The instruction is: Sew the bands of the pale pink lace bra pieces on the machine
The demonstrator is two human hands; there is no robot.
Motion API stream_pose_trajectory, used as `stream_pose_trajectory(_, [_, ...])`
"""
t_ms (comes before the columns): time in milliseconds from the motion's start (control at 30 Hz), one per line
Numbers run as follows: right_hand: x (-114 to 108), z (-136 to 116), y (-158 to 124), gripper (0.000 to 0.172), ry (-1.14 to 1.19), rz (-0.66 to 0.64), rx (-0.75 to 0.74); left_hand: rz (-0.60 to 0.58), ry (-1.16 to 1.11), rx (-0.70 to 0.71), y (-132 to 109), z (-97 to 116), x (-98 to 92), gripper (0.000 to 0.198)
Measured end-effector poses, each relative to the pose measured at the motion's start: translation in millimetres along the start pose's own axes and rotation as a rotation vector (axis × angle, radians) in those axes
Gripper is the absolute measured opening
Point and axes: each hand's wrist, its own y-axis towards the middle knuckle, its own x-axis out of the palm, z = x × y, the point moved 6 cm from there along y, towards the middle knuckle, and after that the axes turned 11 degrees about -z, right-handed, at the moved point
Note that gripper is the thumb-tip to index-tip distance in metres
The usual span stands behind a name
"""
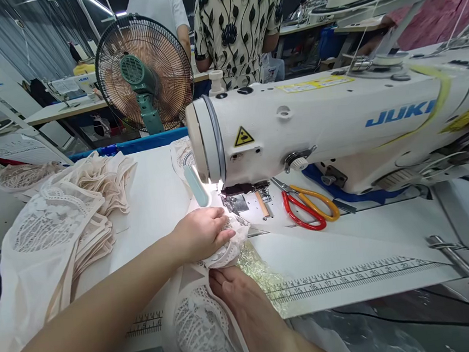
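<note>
A pale beige lace bra [206, 326] runs from the sewing machine's needle area down over the table's front edge. My left hand [203, 234] rests on it just in front of the presser foot, fingers curled onto the lace and thumb pressing the cloth. Below, my right hand [245, 301] grips the bra's edge where the cups meet; its fingertips are partly hidden under the fabric. The white sewing machine [264, 135] stands over the work, its needle lamp lit. Cloth and fingers hide the exact stitching point.
Stacked lace bras [57, 213] lie at the left. Scissors [309, 205] with red and orange handles lie right of the needle. A printed ruler [350, 278] follows the front edge. A fan [145, 74] stands behind the table, and people [238, 28] are beyond it.
</note>
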Motion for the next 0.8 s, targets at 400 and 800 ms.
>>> stream_pose_trajectory(400, [-0.5,1.1,8.8,0.033,-0.062,0.0,-0.025,-0.087,0.122,-0.201,6.7,-6.8,-0.4,0.05])
stream_pose_trajectory(800, [-29.8,-88.9,-5.5,0.03,-1.564,0.044,0.162,-0.139,0.15,-0.01,-12.4,-2.8,0.1,0.038])
